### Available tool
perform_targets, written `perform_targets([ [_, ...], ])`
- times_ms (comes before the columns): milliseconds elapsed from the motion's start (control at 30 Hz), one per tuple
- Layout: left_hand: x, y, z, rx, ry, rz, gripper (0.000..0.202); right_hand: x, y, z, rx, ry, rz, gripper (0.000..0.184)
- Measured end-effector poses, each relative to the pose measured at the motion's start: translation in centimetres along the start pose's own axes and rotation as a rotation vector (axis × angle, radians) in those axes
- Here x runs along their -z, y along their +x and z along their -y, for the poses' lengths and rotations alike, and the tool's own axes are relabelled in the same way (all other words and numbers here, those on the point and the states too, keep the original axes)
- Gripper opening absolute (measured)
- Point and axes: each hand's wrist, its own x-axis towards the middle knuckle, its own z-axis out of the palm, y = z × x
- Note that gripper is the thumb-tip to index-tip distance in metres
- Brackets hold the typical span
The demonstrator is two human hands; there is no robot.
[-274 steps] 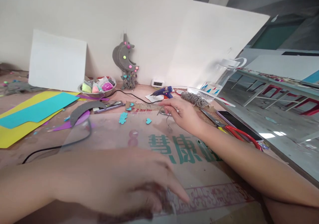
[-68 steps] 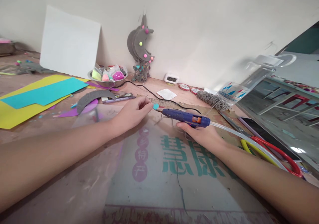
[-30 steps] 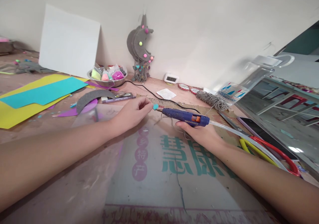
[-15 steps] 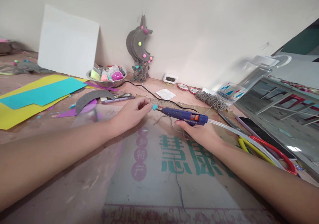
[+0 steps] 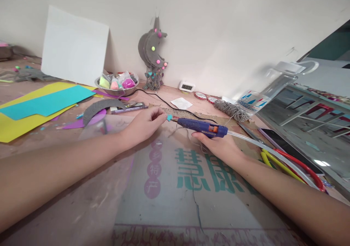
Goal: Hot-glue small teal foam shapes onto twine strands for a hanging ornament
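Note:
Between the thumb and forefinger of my left hand (image 5: pixel 149 124) is pinched a small turquoise cut-out piece (image 5: pixel 169 117). Its outer edge sits at the nozzle of a blue hot glue gun (image 5: pixel 201 126); whether the tip touches it I cannot tell. My right hand (image 5: pixel 218 142) is wrapped around the gun's handle, which the palm mostly hides. From the gun's rear runs a long clear glue stick (image 5: pixel 254 144). Beneath both hands lies a translucent plastic sheet (image 5: pixel 164 209) printed with green and purple characters.
Coloured sheets (image 5: pixel 51 102) and a metal bowl (image 5: pixel 116 89) of bagged clay are at the left. A grey moon ornament (image 5: pixel 153 51) hangs on the wall. Right of my hands are grey yarn (image 5: pixel 232 109), a phone (image 5: pixel 290 149), red-handled scissors (image 5: pixel 306 166) and a clear pitcher (image 5: pixel 265 89).
Both hands hold nearly the same pose. The glue gun has shifted very slightly left, its nozzle still at the turquoise piece.

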Motion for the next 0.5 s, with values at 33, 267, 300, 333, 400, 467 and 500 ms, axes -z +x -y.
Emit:
perform_targets([
  [33,0.02,-0.03,-0.04,0.000,-0.002,0.002,0.024,0.01,0.01,-0.01,-0.005,-0.011,0.000,0.025],
  [267,0.08,-0.08,-0.11,0.002,-0.010,0.015,0.023,-0.02,0.09,-0.24,-0.036,-0.104,-0.022,0.031],
  [300,0.07,-0.05,-0.08,-0.005,-0.012,0.014,0.024,-0.03,0.10,-0.32,-0.036,-0.111,-0.025,0.031],
  [333,0.06,-0.03,-0.03,-0.012,-0.012,0.014,0.024,-0.04,0.10,-0.41,-0.037,-0.116,-0.029,0.031],
  [400,0.04,0.01,0.06,-0.024,-0.010,0.014,0.024,-0.07,0.11,-0.62,-0.035,-0.127,-0.035,0.032],
  [467,0.03,0.04,0.13,-0.027,-0.010,0.016,0.024,-0.09,0.11,-0.84,-0.030,-0.141,-0.046,0.032],
  [500,0.02,0.04,0.14,-0.028,-0.010,0.018,0.024,-0.10,0.11,-0.95,-0.022,-0.147,-0.050,0.032],
])
